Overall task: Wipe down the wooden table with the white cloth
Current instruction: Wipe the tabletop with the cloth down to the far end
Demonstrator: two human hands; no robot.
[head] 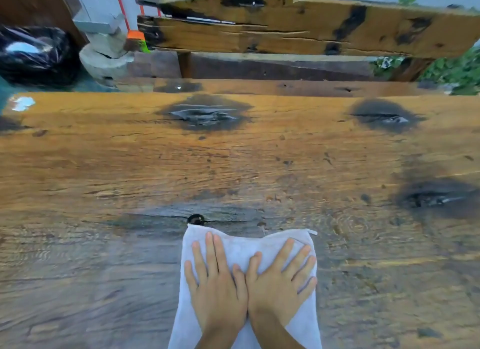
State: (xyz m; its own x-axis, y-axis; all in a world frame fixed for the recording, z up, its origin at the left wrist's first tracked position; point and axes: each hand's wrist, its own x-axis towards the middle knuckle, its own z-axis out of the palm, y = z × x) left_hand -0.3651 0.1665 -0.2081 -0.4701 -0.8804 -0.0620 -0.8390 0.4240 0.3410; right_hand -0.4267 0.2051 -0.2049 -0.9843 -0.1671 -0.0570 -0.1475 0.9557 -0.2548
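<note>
**Two Flat Hands on One Cloth at the Near Edge of the Table**

One white cloth [241, 250] lay flat on the wooden table [104, 172], at the middle of the near edge, its lower part running out of view at the bottom. Two hands rested on it, side by side and touching at the thumbs. The left hand [217, 289] was spread flat, palm down, fingers extended toward the far edge. The right hand [279, 283] was likewise flat and splayed, gripping nothing.

One small dark hole [195, 219] sat in the table just beyond the far edge of the cloth. Three dark knots marked the surface: two near the far edge and one toward the right edge.

Beyond the far edge stood one wooden bench [285, 34]. One black bag [33, 55], contents not visible, lay off the far left corner.
</note>
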